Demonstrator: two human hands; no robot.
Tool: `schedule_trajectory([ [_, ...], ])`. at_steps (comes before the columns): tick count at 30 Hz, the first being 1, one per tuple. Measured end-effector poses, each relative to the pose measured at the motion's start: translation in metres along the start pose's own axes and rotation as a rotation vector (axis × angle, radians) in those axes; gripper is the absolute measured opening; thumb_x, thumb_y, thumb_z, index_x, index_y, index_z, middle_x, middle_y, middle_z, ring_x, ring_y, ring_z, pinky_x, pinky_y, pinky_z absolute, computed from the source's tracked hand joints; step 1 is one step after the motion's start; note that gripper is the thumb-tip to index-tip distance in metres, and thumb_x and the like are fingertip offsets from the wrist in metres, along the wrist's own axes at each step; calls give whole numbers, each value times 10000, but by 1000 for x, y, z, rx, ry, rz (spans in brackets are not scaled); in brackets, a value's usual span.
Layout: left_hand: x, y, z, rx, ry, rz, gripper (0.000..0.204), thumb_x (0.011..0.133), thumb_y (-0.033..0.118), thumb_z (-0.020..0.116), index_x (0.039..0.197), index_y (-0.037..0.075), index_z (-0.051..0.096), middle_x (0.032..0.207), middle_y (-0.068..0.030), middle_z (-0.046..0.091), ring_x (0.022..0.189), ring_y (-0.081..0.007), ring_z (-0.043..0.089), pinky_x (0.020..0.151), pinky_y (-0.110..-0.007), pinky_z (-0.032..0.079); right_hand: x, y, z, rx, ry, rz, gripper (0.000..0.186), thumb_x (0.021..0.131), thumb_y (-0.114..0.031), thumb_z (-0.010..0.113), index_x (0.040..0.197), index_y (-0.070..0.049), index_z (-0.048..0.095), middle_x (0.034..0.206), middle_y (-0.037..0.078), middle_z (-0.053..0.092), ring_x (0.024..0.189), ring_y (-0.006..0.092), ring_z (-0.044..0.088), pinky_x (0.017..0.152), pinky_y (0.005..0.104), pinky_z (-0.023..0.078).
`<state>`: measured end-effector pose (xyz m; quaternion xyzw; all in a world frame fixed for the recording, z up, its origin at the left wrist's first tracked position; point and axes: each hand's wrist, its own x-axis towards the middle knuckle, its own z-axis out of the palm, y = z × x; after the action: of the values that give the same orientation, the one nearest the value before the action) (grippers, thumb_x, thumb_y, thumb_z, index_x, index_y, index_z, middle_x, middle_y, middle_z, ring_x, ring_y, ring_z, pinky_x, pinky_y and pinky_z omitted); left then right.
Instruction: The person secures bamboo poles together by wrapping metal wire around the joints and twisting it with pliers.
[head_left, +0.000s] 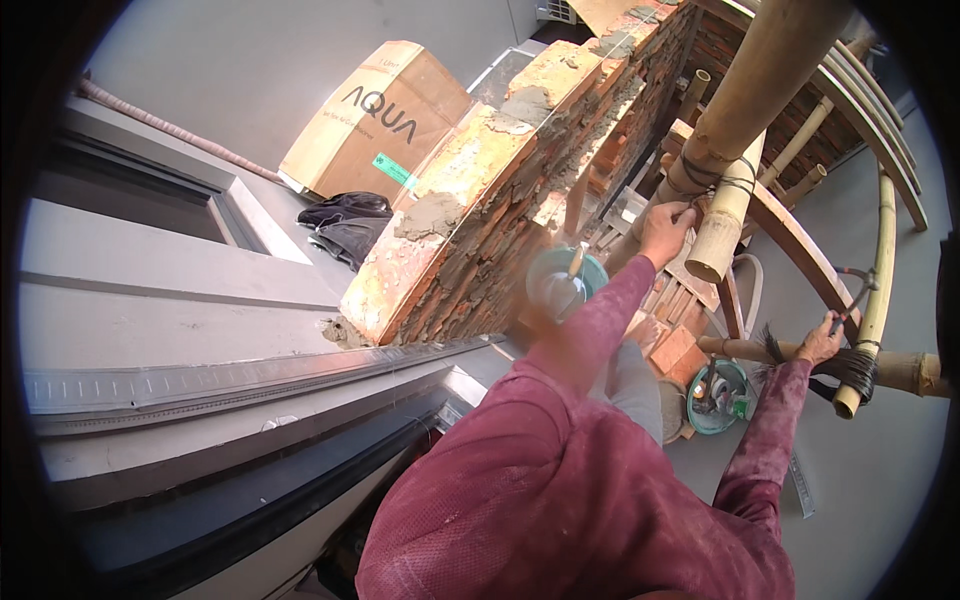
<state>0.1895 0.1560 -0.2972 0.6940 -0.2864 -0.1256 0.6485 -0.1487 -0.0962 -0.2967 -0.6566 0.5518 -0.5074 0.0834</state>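
My left hand (664, 234) is closed, its fingers curled against the thick bamboo pole (735, 105) just below a dark lashing (725, 178). That lashing ties the pole to a shorter bamboo piece (722, 235) with a hollow cut end. Lower and to the right, my right hand (822, 340) grips the thin dark handle of what looks like a hammer (862, 284), its curved head pointing up and away. Close by the right hand, black bristly fibre (800, 365) hangs around a horizontal bamboo pole (905, 372), and black binding (858, 372) wraps an upright one.
A mortar-topped brick wall (460, 230) runs diagonally on my left, with a cardboard box (375, 120) and black bag (345, 225) behind it. Below are a teal bucket (592, 272) with a wooden-handled tool (576, 262), loose bricks (677, 354) and another teal bucket (712, 428) holding tools.
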Motion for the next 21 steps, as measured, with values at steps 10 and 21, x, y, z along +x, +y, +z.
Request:
schedule_trajectory([
  [10, 10, -43, 21, -1488, -503, -764, 408, 977, 338, 481, 1246, 32, 508, 1222, -128, 596, 1136, -267, 563, 1028, -416, 408, -44, -144, -205, 894, -803, 222, 525, 997, -402, 421, 1344, -10, 465, 1223, 161, 521, 825, 116, 587, 383, 147, 335],
  [21, 23, -58, 5, -778, -360, -549, 357, 897, 184, 659, 1175, -25, 583, 1101, -96, 658, 979, -176, 636, 869, -307, 510, -166, -152, -236, 1138, -1173, 547, 650, 953, -325, 506, 1443, 25, 259, 1074, 296, 629, 839, 397, 672, 645, 334, 541],
])
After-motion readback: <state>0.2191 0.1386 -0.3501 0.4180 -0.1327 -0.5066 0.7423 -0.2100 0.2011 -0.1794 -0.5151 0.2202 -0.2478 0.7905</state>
